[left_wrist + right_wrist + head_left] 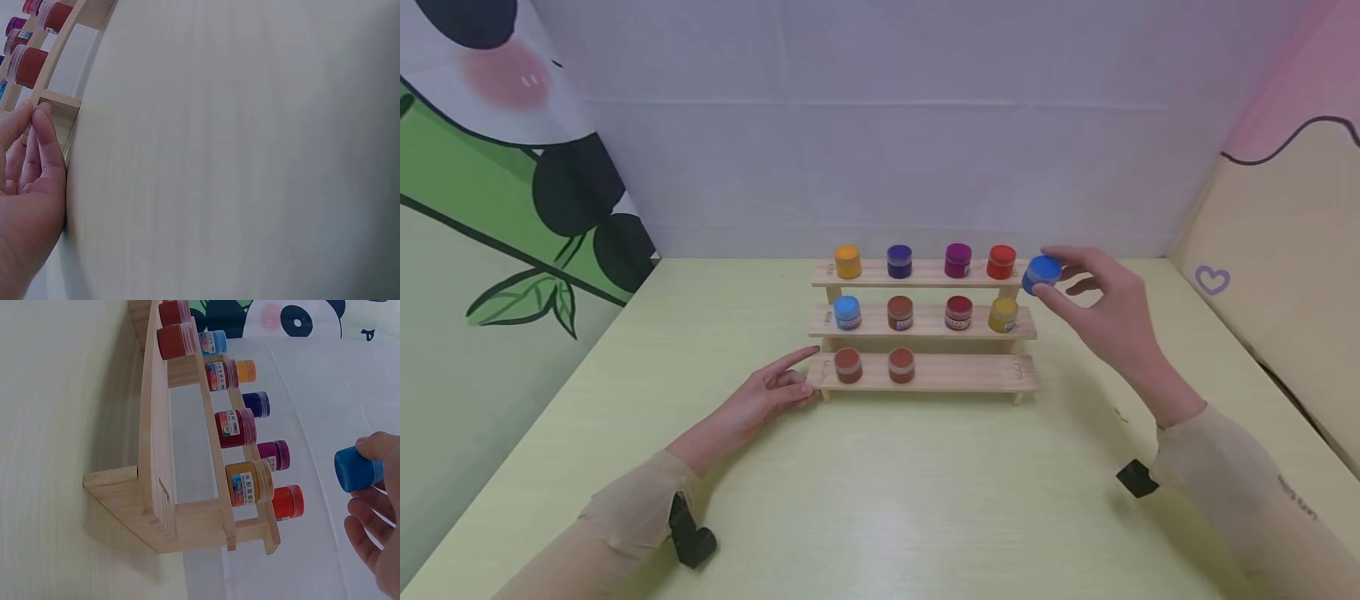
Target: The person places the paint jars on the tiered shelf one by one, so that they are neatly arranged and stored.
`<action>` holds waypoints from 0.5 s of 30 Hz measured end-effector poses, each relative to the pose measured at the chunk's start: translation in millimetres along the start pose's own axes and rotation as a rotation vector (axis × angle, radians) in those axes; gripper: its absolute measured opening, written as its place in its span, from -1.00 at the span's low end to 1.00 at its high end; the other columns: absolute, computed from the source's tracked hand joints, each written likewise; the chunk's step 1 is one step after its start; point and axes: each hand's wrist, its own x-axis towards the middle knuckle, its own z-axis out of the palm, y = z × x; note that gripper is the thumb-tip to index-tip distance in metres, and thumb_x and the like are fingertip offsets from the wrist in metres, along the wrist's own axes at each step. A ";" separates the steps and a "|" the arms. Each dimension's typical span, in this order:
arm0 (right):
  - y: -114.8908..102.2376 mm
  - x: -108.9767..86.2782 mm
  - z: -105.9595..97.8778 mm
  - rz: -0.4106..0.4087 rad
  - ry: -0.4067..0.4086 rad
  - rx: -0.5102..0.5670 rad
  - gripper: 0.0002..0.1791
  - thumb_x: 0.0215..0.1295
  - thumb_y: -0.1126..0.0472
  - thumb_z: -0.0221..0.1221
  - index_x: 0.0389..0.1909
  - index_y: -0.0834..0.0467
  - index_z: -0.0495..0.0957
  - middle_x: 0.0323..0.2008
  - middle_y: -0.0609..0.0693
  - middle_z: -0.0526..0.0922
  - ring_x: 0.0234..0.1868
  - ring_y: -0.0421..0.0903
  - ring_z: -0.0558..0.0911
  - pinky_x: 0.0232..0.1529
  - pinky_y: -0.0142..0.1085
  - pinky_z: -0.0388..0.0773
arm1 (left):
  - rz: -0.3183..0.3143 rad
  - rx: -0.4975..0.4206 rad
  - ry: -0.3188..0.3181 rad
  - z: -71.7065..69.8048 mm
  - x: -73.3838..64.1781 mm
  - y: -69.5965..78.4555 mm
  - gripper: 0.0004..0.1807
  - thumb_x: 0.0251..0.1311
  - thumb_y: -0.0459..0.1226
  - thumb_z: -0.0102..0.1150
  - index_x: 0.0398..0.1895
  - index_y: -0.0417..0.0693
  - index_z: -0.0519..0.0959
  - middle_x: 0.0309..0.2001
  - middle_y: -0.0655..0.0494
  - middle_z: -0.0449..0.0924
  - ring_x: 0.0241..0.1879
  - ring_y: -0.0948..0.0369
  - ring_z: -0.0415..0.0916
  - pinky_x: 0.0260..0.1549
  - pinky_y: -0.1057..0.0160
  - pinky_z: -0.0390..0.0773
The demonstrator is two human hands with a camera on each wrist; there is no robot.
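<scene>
A three-tier wooden display rack (962, 372) stands on the table, with paint jars along its tiers. My left hand (767, 398) holds the left end of the bottom tier, thumb at the front and index finger toward the back. Off the rack's upper right end, my right hand (1101, 308) pinches a blue paint jar (1042, 273) between thumb and fingers. In the right wrist view the same blue jar (356, 470) is tilted and apart from the rack. Nearest to it on the top tier is a red jar (1002, 262).
The top tier also bears orange (847, 262), dark blue (899, 262) and purple (958, 260) jars. Several jars line the middle tier, with a yellow one (1003, 315) at its right end. Two brown jars (848, 366) sit left on the bottom tier. A pale cloth (910, 167) hangs behind.
</scene>
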 end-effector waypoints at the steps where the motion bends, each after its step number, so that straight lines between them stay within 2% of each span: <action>1: -1.6 -0.6 0.7 -0.004 -0.005 -0.001 -0.46 0.19 0.25 0.37 0.23 0.04 0.55 -0.02 0.06 0.67 -0.12 -0.40 0.52 -0.17 -0.69 0.44 | 0.000 0.002 0.001 0.0 0.0 -0.1 -0.27 0.40 -0.24 0.11 0.57 0.09 0.07 -0.21 0.30 0.59 -0.14 0.39 0.58 -0.05 0.45 0.58; 6: -8.8 -2.0 4.3 -0.047 -0.026 0.012 -0.45 0.17 0.29 0.38 0.22 0.04 0.55 -0.02 0.02 0.68 -0.12 -0.38 0.53 -0.17 -0.65 0.47 | 0.000 0.007 0.007 0.5 -0.3 0.2 -0.27 0.39 -0.25 0.12 0.56 0.10 0.08 -0.22 0.29 0.59 -0.15 0.40 0.58 -0.06 0.45 0.58; 10: -14.5 -2.3 7.9 -0.083 -0.045 0.045 -0.43 0.13 0.33 0.40 0.21 0.07 0.56 -0.03 0.01 0.70 -0.13 -0.43 0.52 -0.18 -0.64 0.49 | 0.002 0.000 0.003 0.4 -0.9 0.6 -0.27 0.40 -0.26 0.10 0.57 0.07 0.07 -0.22 0.29 0.59 -0.15 0.39 0.58 -0.06 0.45 0.58; 15: -22.2 -4.4 11.8 -0.096 -0.071 0.073 -0.44 0.11 0.34 0.41 0.19 0.06 0.57 -0.04 -0.01 0.70 -0.12 -0.43 0.52 -0.19 -0.62 0.50 | -0.001 -0.002 0.000 0.1 -0.2 0.3 -0.27 0.40 -0.25 0.11 0.57 0.08 0.07 -0.21 0.28 0.59 -0.14 0.39 0.58 -0.05 0.45 0.58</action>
